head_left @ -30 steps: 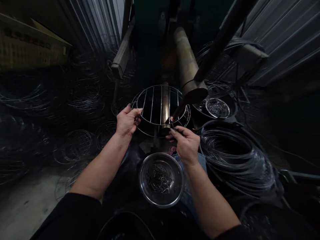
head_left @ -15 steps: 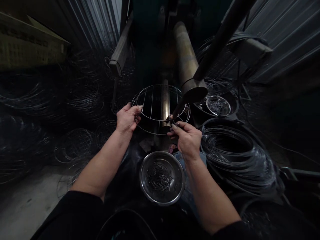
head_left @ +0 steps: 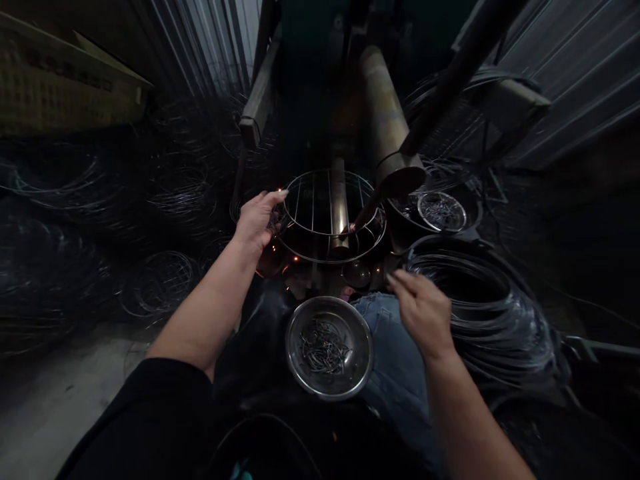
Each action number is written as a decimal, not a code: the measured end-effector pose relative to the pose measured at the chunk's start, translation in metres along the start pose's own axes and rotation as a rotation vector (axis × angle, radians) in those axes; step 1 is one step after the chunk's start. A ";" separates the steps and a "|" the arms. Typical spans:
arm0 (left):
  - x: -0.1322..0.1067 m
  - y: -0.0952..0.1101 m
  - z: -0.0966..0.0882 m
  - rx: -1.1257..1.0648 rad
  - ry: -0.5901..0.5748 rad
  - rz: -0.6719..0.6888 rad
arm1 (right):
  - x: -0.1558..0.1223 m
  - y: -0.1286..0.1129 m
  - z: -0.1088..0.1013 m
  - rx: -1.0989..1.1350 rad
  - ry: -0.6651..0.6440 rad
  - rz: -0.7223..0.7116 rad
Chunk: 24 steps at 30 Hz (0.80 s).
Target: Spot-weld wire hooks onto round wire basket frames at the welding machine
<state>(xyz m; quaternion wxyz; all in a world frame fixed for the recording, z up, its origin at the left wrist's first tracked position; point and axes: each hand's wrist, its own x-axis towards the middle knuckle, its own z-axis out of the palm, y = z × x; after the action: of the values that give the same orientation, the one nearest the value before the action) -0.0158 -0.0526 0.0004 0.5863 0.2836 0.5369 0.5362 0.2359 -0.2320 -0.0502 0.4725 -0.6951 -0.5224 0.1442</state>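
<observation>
My left hand [head_left: 257, 220] is closed on the left rim of a round wire rack [head_left: 320, 233], two metal rings with thin bars across. The rack sits around an upright brass-coloured rod [head_left: 339, 203]; the tip of a slanted dark rod [head_left: 367, 208] meets its front rim. My right hand [head_left: 424, 308] is off the rack, to its lower right, with thumb and fingers pinched together; whatever they hold is too small to make out. Below the rack, a steel bowl [head_left: 361, 363] contains short bent wire pieces [head_left: 324, 348].
A thick metal cylinder [head_left: 393, 123] slants down over the rack's right side. At right lie a large wire coil [head_left: 500, 327] and a smaller bowl of wire bits [head_left: 443, 212]. Wire rings [head_left: 163, 283] are piled at left. Orange sparks [head_left: 296, 259] fly beneath the rack.
My right hand has left the rack's front rim and moved right and down toward my knee. Sparks have appeared around the rack. My left hand keeps its hold.
</observation>
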 end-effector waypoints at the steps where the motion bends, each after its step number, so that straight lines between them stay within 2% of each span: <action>1: 0.004 0.002 -0.001 0.020 -0.029 -0.002 | -0.009 0.012 -0.009 -0.031 -0.091 0.020; 2: 0.008 0.003 -0.001 0.032 -0.053 -0.005 | -0.016 0.022 -0.015 -0.024 -0.155 0.083; 4: 0.011 0.003 -0.002 0.029 -0.066 -0.017 | -0.026 0.027 -0.022 0.098 -0.198 0.252; 6: 0.009 -0.002 -0.002 0.008 -0.034 -0.035 | -0.024 0.013 -0.020 0.271 -0.191 0.361; 8: 0.002 -0.007 -0.004 -0.010 0.008 -0.045 | -0.013 -0.014 -0.010 0.383 -0.203 0.322; 10: -0.007 -0.011 -0.007 -0.035 0.036 -0.037 | 0.003 -0.045 0.005 0.372 -0.227 0.193; 12: -0.018 -0.012 -0.010 -0.073 0.054 -0.003 | 0.018 -0.069 0.021 0.253 -0.192 0.037; 14: -0.029 -0.011 -0.011 -0.092 0.072 0.043 | 0.028 -0.083 0.035 0.111 -0.135 -0.080; 17: -0.040 -0.008 -0.008 -0.069 0.090 0.114 | 0.035 -0.086 0.050 0.038 -0.099 -0.112; 21: -0.042 -0.006 -0.002 -0.073 0.090 0.146 | 0.030 -0.074 0.059 0.246 -0.076 0.022; 24: -0.040 -0.009 0.000 -0.096 0.065 0.134 | 0.022 -0.065 0.063 0.367 -0.001 0.088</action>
<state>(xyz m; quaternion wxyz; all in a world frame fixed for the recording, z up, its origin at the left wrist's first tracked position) -0.0066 -0.0919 0.0054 0.5442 0.2729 0.5091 0.6084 0.1630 -0.1802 -0.0233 0.5844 -0.6194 -0.4564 0.2580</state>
